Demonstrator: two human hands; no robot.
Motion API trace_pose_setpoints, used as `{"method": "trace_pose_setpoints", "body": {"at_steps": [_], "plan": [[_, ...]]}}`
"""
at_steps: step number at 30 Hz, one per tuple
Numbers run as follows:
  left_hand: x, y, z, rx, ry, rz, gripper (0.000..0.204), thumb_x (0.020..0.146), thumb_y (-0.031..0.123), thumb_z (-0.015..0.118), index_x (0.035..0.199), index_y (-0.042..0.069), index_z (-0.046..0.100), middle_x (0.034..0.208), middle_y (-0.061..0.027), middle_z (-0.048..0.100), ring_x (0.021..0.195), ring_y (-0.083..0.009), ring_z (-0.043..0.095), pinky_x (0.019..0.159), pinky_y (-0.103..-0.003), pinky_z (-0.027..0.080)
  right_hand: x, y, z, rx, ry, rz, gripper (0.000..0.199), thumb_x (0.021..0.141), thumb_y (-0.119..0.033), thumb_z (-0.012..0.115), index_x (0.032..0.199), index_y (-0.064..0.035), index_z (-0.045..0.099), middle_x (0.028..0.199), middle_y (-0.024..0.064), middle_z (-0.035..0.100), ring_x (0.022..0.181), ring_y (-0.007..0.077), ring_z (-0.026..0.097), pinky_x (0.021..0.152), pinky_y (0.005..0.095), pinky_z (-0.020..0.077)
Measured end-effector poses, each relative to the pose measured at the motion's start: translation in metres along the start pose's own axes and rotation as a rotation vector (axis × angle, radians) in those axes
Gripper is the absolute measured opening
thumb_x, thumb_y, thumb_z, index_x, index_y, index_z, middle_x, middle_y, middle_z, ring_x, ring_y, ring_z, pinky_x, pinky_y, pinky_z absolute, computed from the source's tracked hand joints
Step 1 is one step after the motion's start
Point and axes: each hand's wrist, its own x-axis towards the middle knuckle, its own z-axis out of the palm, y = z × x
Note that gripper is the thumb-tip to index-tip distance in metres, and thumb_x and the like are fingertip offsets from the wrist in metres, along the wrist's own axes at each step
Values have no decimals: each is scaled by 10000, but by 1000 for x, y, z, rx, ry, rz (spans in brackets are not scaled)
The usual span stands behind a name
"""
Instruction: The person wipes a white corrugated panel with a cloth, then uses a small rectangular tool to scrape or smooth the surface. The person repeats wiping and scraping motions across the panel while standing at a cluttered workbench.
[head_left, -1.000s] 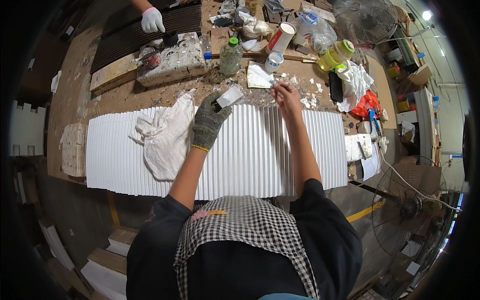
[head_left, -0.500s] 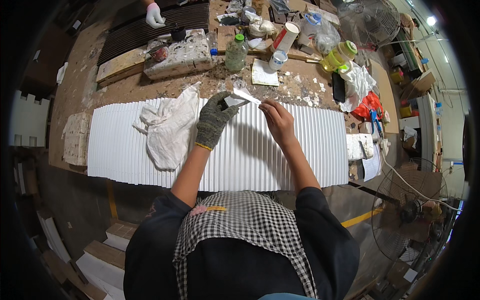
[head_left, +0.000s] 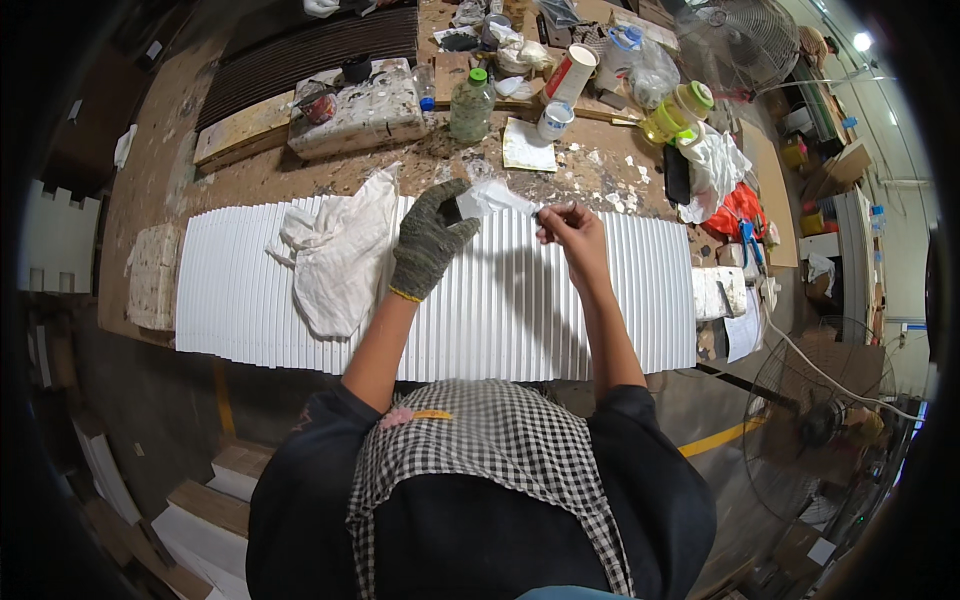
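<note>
a crumpled white cloth rag (head_left: pixel 335 255) lies on the left part of a long white ribbed panel (head_left: pixel 500 320) with fine parallel grooves, one of each. the left hand (head_left: pixel 430 240), in a knitted grey work glove, is closed on one end of a thin white crinkled sheet (head_left: pixel 497 198); the bare right hand (head_left: pixel 572 228) pinches its other end, the sheet stretched between them above the panel's far edge. beyond, the paint-spattered wooden table (head_left: pixel 250 170) carries one green-capped glass bottle (head_left: pixel 470 105) and clutter. two standing fans are at the right.
</note>
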Motion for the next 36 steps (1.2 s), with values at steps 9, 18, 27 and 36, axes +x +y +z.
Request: {"method": "trace_pose_setpoints", "body": {"at_steps": [9,18,27,36], "plan": [[-6,25,0,184,64,22,515,829,60,800,1312,32,622,1196,-94,691,1060,-178,672,952,-320,545,10,14,-7,37,20,-23,127,940,-78,741,992,17,675,861,100,716,692,141,689,630,266,565],[-7,14,1,-89,-25,-114,486,872,59,777,1328,8,619,1169,-64,701,1022,-142,663,902,-289,552,-3,10,25,-545,91,-813,85,895,72,698,946,12,669,989,121,727,869,229,740,760,315,607],[-9,20,-11,-178,-18,-128,526,849,-5,771,1344,-2,594,1229,-76,674,1080,-155,648,966,-295,540,-31,-1,-17,-361,83,-582,64,922,73,672,956,21,656,937,112,720,833,186,731,733,299,618],[-11,28,-7,82,-68,82,560,809,25,808,1335,38,614,1275,-104,664,1152,-198,649,1017,-329,524,-4,15,-22,112,118,15,174,940,-74,732,1031,51,652,915,129,696,735,167,706,665,286,602]]}}
